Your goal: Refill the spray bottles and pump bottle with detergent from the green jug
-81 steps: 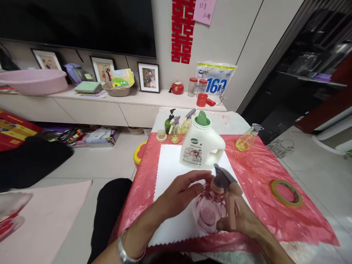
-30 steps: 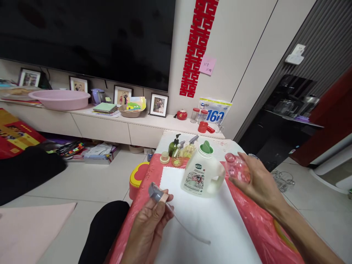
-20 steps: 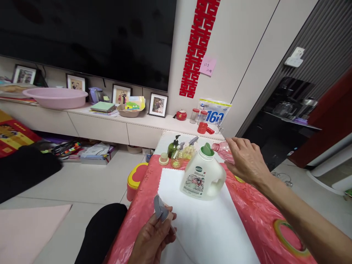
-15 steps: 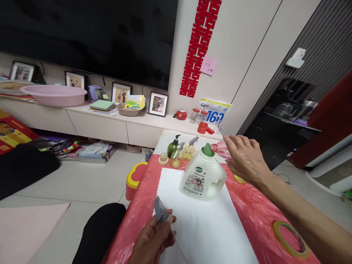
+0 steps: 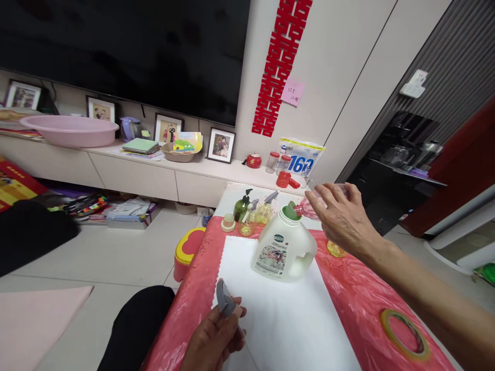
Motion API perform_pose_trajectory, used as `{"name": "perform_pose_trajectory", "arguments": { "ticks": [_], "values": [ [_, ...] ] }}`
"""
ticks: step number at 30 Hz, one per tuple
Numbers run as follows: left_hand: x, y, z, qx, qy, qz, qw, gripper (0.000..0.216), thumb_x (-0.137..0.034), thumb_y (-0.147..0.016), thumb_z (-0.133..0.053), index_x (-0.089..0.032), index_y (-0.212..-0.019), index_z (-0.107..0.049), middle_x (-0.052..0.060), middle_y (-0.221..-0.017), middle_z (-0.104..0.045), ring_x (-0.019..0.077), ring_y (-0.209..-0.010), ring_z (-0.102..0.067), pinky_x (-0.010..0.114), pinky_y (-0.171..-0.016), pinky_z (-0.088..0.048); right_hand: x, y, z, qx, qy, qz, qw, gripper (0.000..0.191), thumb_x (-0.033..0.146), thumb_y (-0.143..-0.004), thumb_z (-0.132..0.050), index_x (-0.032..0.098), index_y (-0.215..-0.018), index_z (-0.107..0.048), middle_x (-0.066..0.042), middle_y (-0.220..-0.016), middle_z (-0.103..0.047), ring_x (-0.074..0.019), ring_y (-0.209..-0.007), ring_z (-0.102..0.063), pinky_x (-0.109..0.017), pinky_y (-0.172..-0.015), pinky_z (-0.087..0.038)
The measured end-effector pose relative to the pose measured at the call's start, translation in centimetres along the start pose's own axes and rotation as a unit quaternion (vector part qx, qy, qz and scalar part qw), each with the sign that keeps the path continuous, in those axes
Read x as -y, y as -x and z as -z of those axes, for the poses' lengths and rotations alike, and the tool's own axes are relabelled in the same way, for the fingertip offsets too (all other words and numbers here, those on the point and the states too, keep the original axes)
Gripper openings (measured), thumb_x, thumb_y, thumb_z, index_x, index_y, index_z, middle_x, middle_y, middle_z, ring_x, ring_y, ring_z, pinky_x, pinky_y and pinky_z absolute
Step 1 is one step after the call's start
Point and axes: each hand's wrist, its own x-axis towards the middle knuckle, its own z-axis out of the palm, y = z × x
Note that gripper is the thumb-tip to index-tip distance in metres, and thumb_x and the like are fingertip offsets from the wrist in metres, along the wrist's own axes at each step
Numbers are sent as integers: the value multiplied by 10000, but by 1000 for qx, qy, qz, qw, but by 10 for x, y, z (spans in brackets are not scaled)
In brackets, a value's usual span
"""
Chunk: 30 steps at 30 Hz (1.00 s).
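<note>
In my right hand point(image 5: 345, 216) is a clear pink bottle point(image 5: 308, 208), tipped over so its neck rests at the green-rimmed mouth of a white detergent jug point(image 5: 288, 252). The jug stands upright with its cap off. Whether liquid is flowing between them cannot be made out. Lower down, my left hand point(image 5: 214, 337) grips a grey trigger spray head point(image 5: 225, 299) whose thin clear tube hangs below. Behind the jug stand a green pump bottle point(image 5: 242, 206) and two clear spray bottles, one of them a yellowish spray bottle point(image 5: 264, 212). A pale cap point(image 5: 228, 222) lies at their left.
A white sheet point(image 5: 294, 319) covers part of the red plastic-covered table point(image 5: 185, 314). On the right are a tape roll point(image 5: 405, 335) and a yellow round thing point(image 5: 335, 249) behind my forearm. A red-and-yellow stool point(image 5: 188, 250) stands left of the table; a cabinet point(image 5: 204, 188) runs behind.
My right hand has tilted the pink bottle further, raising its base while the neck stays at the jug's mouth. My left hand still holds the spray head. The view has shifted slightly.
</note>
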Motion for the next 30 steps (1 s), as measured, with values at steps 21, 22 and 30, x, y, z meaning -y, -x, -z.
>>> {"name": "perform_pose_trajectory", "arguments": {
  "ticks": [21,22,30],
  "values": [
    [1,-3,4,6,-23,5,1000,570,-487,-481,-953,-162,-914,-774,90,-864,-736,145,-584,-606,307,-578,-510,-4,-17,21,-81,68,93,990,345,81,-984,-422,130,-1287,-581,-163,-1334,-623,-303,-1285,-501,-611,-1110,-271],
    [1,-2,4,4,-21,5,1000,572,-486,-479,-954,-161,-913,-774,90,-863,-735,146,-586,-606,307,-580,-510,-4,-18,21,-82,68,94,990,353,74,-981,-423,130,-1293,-579,-162,-1334,-622,-302,-1288,-499,-611,-1113,-267],
    [2,-1,3,-4,4,11,1000,611,-487,-449,-973,-151,-920,-781,73,-844,-727,121,-582,-591,283,-580,-496,-1,-19,25,-104,118,108,982,344,83,-990,-393,128,-1268,-591,-153,-1314,-629,-305,-1271,-505,-604,-1097,-286]
  ]
}}
